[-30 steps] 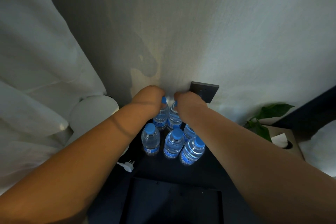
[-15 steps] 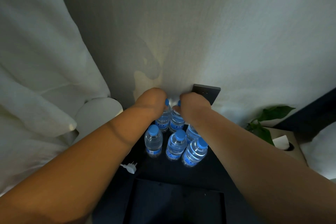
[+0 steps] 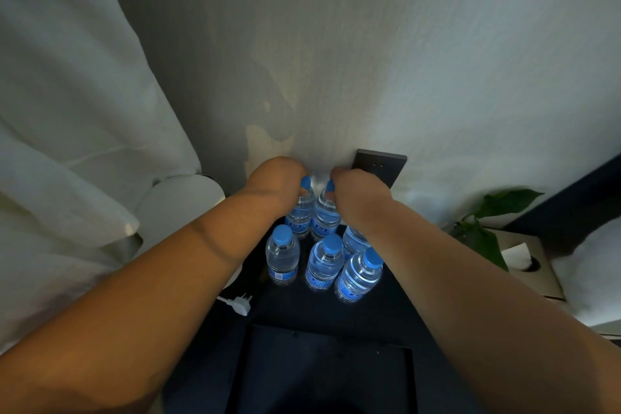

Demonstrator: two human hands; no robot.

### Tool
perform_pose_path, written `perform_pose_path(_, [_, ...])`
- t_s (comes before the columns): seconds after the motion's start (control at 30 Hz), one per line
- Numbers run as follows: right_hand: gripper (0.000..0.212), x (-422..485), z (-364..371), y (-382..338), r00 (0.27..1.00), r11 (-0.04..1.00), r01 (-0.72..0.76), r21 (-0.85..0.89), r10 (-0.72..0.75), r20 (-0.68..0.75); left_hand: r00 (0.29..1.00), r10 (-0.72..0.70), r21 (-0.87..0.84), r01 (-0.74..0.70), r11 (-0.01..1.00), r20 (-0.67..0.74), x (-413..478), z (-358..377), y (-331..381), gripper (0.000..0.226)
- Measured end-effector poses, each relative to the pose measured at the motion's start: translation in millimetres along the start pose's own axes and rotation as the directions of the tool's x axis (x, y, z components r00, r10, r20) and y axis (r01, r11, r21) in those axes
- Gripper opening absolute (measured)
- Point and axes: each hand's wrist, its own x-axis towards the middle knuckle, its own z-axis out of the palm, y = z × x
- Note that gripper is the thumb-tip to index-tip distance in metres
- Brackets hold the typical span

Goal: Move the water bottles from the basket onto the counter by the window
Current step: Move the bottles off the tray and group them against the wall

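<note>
Several small clear water bottles with blue caps stand on a dark counter point(image 3: 302, 307) against the wall. My left hand point(image 3: 274, 183) grips the neck of the back-left bottle point(image 3: 300, 212). My right hand point(image 3: 358, 193) grips the neck of the bottle point(image 3: 325, 213) beside it. Both held bottles are upright and look to rest on the counter. In front stand three free bottles: left point(image 3: 282, 254), middle point(image 3: 324, 260), and a tilted one on the right point(image 3: 359, 274). Another bottle point(image 3: 353, 240) is partly hidden under my right forearm. No basket is identifiable.
A dark wall plate point(image 3: 381, 166) is just right of my right hand. White curtains point(image 3: 67, 111) hang on the left beside a round white object point(image 3: 181, 202). A white plug point(image 3: 240, 302) lies on the counter. A green plant point(image 3: 487, 228) and tissue box point(image 3: 524, 262) sit right. A dark recess point(image 3: 322, 370) lies near me.
The view has shifted slightly, so bottles and hands sit a little lower in frame. Both hands keep their grip on the two back bottles, which stay in place.
</note>
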Motion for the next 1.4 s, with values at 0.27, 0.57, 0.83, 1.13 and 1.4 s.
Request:
perform_pose_path(0.27, [0.027, -7, -2, 1, 0.999, 0.999, 0.008, -0.042, -0.009, -0.041, 1.0, 0.017, -0.026, -0.017, 1.0, -0.006, 0, 1, 2, 0.019])
perform_pose_path(0.57, [0.033, -4, 0, -1, 0.999, 0.999, -0.036, -0.003, 0.037, 0.015, 1.0, 0.016, -0.032, -0.016, 0.999, -0.012, -1, 2, 2, 0.015])
perform_pose_path(0.83, [0.042, 0, 16, 6, 0.988, 0.998, -0.062, -0.02, 0.059, -0.145, 0.999, 0.035, -0.015, -0.036, 0.999, -0.027, -2, 3, 5, 0.015])
perform_pose_path(1.13, [0.029, 0, 13, 11, 0.997, 0.998, 0.013, 0.069, -0.009, -0.07, 0.999, -0.047, -0.049, 0.047, 0.998, -0.007, 0, 4, 7, 0.014])
perform_pose_path(1.4, [0.029, 0, 19, 15, 0.996, 0.995, 0.028, 0.099, -0.02, -0.087, 0.997, -0.08, -0.063, 0.079, 0.995, -0.015, -2, 8, 7, 0.017])
